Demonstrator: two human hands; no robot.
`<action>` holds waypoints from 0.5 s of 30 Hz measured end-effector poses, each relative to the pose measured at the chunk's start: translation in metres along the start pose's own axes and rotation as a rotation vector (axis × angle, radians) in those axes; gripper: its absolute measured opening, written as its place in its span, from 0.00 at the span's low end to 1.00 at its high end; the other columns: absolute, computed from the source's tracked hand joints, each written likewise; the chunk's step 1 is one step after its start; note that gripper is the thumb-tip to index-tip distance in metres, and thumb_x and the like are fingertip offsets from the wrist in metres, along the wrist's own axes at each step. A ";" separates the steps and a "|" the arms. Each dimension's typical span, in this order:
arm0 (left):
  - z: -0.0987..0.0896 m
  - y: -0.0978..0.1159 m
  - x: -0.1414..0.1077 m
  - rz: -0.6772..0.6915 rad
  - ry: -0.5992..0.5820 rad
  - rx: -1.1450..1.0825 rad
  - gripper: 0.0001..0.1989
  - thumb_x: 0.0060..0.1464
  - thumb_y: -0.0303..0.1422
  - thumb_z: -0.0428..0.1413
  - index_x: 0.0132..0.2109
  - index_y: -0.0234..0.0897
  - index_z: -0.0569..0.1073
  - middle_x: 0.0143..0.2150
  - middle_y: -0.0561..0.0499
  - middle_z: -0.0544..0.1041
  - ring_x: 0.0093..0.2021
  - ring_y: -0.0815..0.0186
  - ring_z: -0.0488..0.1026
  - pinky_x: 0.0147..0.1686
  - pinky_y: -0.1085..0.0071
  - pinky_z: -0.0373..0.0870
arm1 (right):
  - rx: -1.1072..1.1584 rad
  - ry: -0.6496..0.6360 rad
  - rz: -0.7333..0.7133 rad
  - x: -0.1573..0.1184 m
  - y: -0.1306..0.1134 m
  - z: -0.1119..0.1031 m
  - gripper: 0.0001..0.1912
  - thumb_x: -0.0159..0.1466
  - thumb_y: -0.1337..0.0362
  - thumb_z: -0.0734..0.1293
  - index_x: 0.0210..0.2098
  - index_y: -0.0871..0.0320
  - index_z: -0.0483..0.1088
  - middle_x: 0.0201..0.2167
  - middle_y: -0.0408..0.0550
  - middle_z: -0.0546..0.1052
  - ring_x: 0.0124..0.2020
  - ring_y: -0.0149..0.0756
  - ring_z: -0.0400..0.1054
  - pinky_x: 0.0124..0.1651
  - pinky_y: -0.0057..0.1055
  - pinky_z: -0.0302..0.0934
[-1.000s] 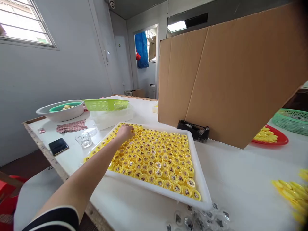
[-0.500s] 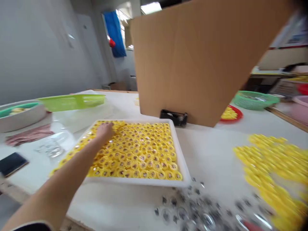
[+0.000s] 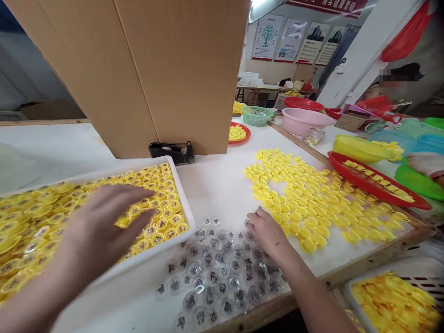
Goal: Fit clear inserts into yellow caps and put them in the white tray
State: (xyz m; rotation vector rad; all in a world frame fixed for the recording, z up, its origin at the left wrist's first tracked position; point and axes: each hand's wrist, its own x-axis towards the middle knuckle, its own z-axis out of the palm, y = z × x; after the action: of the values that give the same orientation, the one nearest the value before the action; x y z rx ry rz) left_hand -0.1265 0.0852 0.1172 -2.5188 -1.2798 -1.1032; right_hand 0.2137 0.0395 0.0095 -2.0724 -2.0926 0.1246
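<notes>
My left hand hovers with fingers spread over the yellow bottle caps, which are packed in rows in a white plastic tray. Its fingertips are at or just above the caps near the tray's right side. My right hand rests among a spread of clear round capsules with dark marks inside, lying loose on the white table. Its fingers curl down onto them, but I cannot tell whether it holds one. Loose yellow pieces lie in a wide heap to the right of that hand.
A tall cardboard sheet stands behind the tray, with a black tape dispenser at its foot. A wooden table edge runs along the near side. A red tray and a crate of yellow pieces lie right, where a co-worker's hand shows.
My head has turned right, shifting the white tray to the left of the view. My right hand has come into view on the clear capsules. My left hand remains over the tray.
</notes>
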 end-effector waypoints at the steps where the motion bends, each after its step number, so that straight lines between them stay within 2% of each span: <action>1: 0.013 0.027 0.004 0.061 -0.041 -0.075 0.10 0.53 0.35 0.55 0.44 0.49 0.73 0.40 0.51 0.75 0.41 0.61 0.71 0.42 0.63 0.69 | -0.013 -0.028 0.001 0.003 0.000 0.002 0.07 0.60 0.75 0.63 0.32 0.60 0.71 0.34 0.51 0.70 0.37 0.40 0.66 0.37 0.29 0.58; 2: 0.027 0.049 0.008 0.105 -0.085 -0.142 0.10 0.54 0.34 0.54 0.44 0.47 0.73 0.40 0.50 0.75 0.41 0.61 0.71 0.41 0.64 0.69 | -0.020 -0.051 0.004 0.005 0.000 0.004 0.06 0.59 0.75 0.64 0.31 0.60 0.71 0.34 0.52 0.70 0.36 0.40 0.66 0.35 0.29 0.58; 4: 0.061 0.076 0.016 0.141 -0.232 -0.238 0.10 0.55 0.32 0.52 0.44 0.43 0.73 0.40 0.47 0.75 0.41 0.61 0.71 0.41 0.64 0.70 | -0.018 -0.082 0.007 0.004 0.001 0.006 0.06 0.59 0.75 0.64 0.32 0.61 0.71 0.35 0.52 0.70 0.36 0.40 0.66 0.35 0.29 0.57; 7: 0.118 0.091 0.039 0.051 -0.499 -0.302 0.12 0.54 0.32 0.52 0.45 0.38 0.73 0.44 0.45 0.75 0.46 0.58 0.70 0.46 0.62 0.68 | 0.012 -0.090 0.007 -0.002 0.002 0.006 0.07 0.60 0.75 0.63 0.35 0.61 0.71 0.36 0.52 0.71 0.37 0.40 0.67 0.37 0.30 0.57; 9: 0.157 0.094 0.064 -0.050 -0.606 -0.311 0.15 0.53 0.33 0.53 0.48 0.37 0.73 0.47 0.45 0.74 0.49 0.57 0.69 0.51 0.61 0.65 | 0.041 -0.080 0.004 -0.008 0.002 0.008 0.08 0.60 0.76 0.62 0.34 0.60 0.72 0.36 0.51 0.71 0.39 0.39 0.67 0.40 0.29 0.57; 11: 0.196 0.095 0.093 -0.119 -0.628 -0.297 0.18 0.53 0.34 0.54 0.52 0.36 0.71 0.50 0.43 0.73 0.50 0.55 0.69 0.52 0.59 0.64 | 0.072 -0.058 0.001 -0.013 0.002 0.012 0.08 0.60 0.75 0.63 0.33 0.60 0.72 0.37 0.51 0.71 0.40 0.39 0.66 0.43 0.29 0.57; 15: 0.263 0.096 0.154 -0.160 -0.603 -0.269 0.21 0.56 0.37 0.53 0.55 0.35 0.67 0.52 0.41 0.71 0.49 0.56 0.70 0.50 0.55 0.65 | 0.116 -0.031 -0.028 -0.014 0.007 0.027 0.04 0.57 0.70 0.68 0.34 0.59 0.73 0.37 0.51 0.73 0.40 0.40 0.67 0.43 0.30 0.60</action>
State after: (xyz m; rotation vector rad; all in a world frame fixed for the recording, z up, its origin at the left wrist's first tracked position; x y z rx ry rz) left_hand 0.1495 0.2295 0.0453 -3.1512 -1.5712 -0.5727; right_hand 0.2152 0.0278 -0.0196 -1.9856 -2.0782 0.2689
